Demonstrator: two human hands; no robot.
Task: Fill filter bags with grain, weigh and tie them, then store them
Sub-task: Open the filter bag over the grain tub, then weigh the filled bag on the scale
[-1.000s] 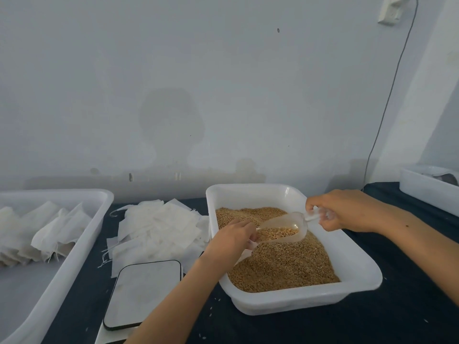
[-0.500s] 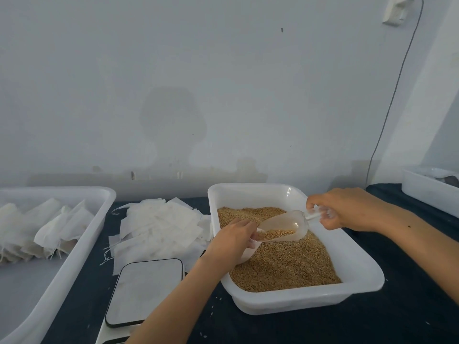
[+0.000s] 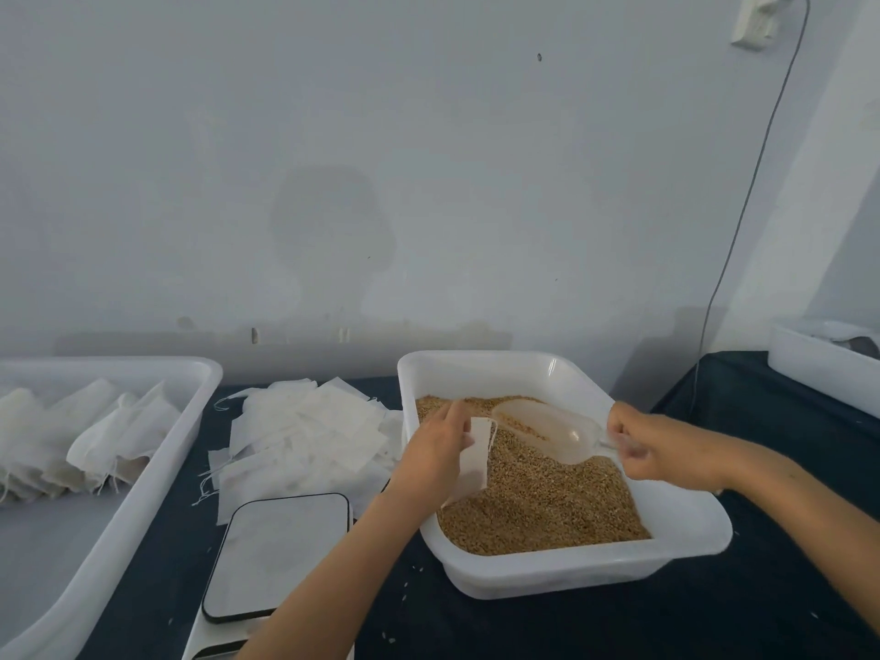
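Head view, one frame.

L hand (image 3: 435, 445): fingers closed on the upper edge of a white bag (image 3: 471, 462). Bag hangs w/ its lower end touching the grain (image 3: 538, 502); drawstring loop visible at its top right corner. Fill level inside bag: cannot tell.

R hand (image 3: 659, 452): fingers wrapped round the handle of a clear scoop (image 3: 547, 428). Scoop bowl lies low over the grain, mouth pointing toward the tub's far left corner, just R of the bag; scoop and bag are apart. A few grains show through the bowl; amount unclear.

Tub (image 3: 562, 571): white plastic, rectangular, centre-right on the dark counter (image 3: 785, 607). Grain covers its floor, tan in colour.

Pile of empty bags (image 3: 305, 433): flat white squares w/ loose strings, on counter just L of tub, touching its left wall.

Scale (image 3: 281, 552): flat pale platform w/ dark rim, on counter in front of the pile, beside L forearm. Display not readable.

Left tray (image 3: 143, 483): large white tray at L edge; holds a row of white bags (image 3: 81, 440) leaning against one another.

Bin (image 3: 819, 369): white, far R on counter, contents unclear.

Stray grains dot the counter in front of the tub. A cable (image 3: 743, 207) runs down the wall from a white box top R.
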